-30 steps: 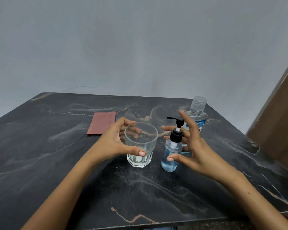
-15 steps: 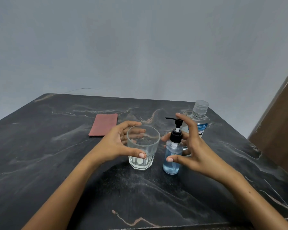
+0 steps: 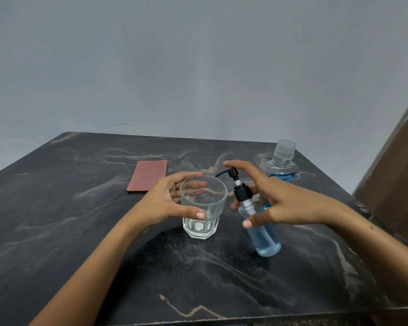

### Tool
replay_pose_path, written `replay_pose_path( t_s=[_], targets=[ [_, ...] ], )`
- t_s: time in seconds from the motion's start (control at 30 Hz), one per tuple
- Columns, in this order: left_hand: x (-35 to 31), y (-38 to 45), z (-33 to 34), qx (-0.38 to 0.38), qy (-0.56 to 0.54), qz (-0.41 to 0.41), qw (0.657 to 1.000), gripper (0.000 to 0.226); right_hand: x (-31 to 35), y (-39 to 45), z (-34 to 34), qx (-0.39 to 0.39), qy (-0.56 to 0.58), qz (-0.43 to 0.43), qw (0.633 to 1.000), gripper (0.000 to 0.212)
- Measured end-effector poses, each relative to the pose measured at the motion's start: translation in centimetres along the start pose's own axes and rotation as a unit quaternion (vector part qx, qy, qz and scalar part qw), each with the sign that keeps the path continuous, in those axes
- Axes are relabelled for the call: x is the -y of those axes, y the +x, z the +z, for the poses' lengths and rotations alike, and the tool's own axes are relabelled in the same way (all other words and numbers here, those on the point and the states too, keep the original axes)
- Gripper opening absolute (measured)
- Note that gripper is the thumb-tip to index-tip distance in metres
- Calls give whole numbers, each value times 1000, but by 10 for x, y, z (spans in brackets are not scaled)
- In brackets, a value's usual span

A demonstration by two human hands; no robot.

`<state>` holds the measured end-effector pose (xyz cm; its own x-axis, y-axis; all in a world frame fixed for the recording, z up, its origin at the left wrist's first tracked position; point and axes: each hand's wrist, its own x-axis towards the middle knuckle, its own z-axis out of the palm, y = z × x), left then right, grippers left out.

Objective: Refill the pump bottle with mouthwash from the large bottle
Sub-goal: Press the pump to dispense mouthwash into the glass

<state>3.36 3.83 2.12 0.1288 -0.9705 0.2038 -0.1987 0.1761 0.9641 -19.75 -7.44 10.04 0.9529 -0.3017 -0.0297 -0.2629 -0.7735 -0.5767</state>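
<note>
Pump bottle (image 3: 265, 238) stands tilted on the bench (image 3: 80, 231), right of the glass (image 3: 203, 208), spout (image 3: 223, 173) toward it; your right hand (image 3: 287, 203) curls round it (forefinger poised on top), left hand (image 3: 163, 201) gripping the glass.

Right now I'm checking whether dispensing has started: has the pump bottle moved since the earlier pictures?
Yes. The pump bottle has tipped: its top now leans toward the glass, while its base has shifted rightward, away from it.

Left hand (image 3: 165, 201), right hand (image 3: 285, 204) — bare, short-nailed.
</note>
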Motion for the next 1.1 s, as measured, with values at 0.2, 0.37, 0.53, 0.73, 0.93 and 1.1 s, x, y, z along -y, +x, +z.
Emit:
replay_pose_path(
  t_s=[0.2,0.37,0.53,0.73,0.93,1.1],
  targets=[
    [1,1,-1,2,-3,-1,1000,97,10,5,-8,51,-23,27,998,97],
    [1,0,0,-1,0,-1,1000,96,12,4,-8,61,-25,41,997,97],
    [0,0,0,-2,9,-3,1000,97,16,5,-3,35,-104,29,994,96],
    [0,0,0,-3,8,-3,1000,96,18,6,-3,38,-119,29,992,90],
    [1,-1,0,-1,6,-4,1000,95,15,8,-3,31,-126,23,991,92],
    [0,0,0,-2,1,-3,1000,96,13,9,-2,13,-123,16,992,93]
  ],
)
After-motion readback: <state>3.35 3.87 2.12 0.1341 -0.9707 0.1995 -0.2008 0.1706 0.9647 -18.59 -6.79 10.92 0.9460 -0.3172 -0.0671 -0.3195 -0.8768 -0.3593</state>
